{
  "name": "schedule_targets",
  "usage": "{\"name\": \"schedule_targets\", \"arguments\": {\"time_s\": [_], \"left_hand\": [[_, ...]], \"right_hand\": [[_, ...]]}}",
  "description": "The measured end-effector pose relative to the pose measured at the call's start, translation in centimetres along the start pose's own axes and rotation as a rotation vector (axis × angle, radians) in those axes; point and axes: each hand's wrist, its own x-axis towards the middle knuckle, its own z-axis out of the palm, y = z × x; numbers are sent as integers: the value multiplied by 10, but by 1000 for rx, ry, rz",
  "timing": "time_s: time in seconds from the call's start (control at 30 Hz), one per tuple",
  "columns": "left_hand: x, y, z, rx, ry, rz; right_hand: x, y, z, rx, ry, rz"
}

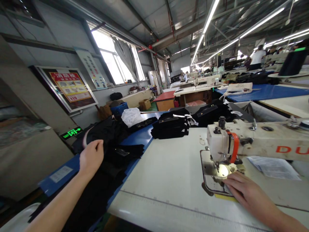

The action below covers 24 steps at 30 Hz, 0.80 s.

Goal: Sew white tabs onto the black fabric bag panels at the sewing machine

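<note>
My left hand is closed in a fist above dark cloth at the left of the table. Whatever it may hold is hidden; a pale curved strip shows just behind its knuckles. Black fabric pieces hang over the blue table edge beside it. On the right, my right hand has its fingers pressed together at the needle plate of a white sewing machine. The fingertips are close below the lit needle area, and anything pinched there is too small to make out.
A stack of black fabric pieces with white tags stands behind the white tabletop. Printed paper lies behind the machine arm. A clear plastic bag rests on the blue surface. Other people work far back on the right.
</note>
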Motion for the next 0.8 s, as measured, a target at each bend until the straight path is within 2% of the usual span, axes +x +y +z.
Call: {"name": "schedule_targets", "arguments": {"time_s": [0.07,0.13,0.2,0.27,0.3,0.4,0.47,0.53,0.63,0.7,0.73,0.8], "left_hand": [[-5,24,-6,2,81,54],[-17,55,0,-28,36,162],[-40,92,17,-131,-155,256],[-70,130,45,-318,-419,268],[-87,148,61,-377,-504,275],[-129,194,104,-507,-695,292],[-142,216,123,-593,-797,283],[-144,228,132,-681,-881,262],[-136,229,133,-807,-952,231],[-135,220,131,-841,-882,273],[-138,214,130,-820,-812,342],[-149,204,133,-695,-666,584]], "right_hand": [[1,0,-1,10,-6,2],[2,-1,-2,24,-13,7],[3,-2,-3,33,-15,12],[5,-4,-4,28,-10,15],[6,-5,-5,21,-9,16],[10,-9,-8,-11,-27,25],[12,-11,-10,-43,-37,30],[14,-13,-12,-77,-41,38],[17,-12,-14,-112,-46,45],[18,-11,-14,-119,-48,45],[18,-11,-15,-116,-46,41],[19,-10,-15,-103,-16,37]]}}
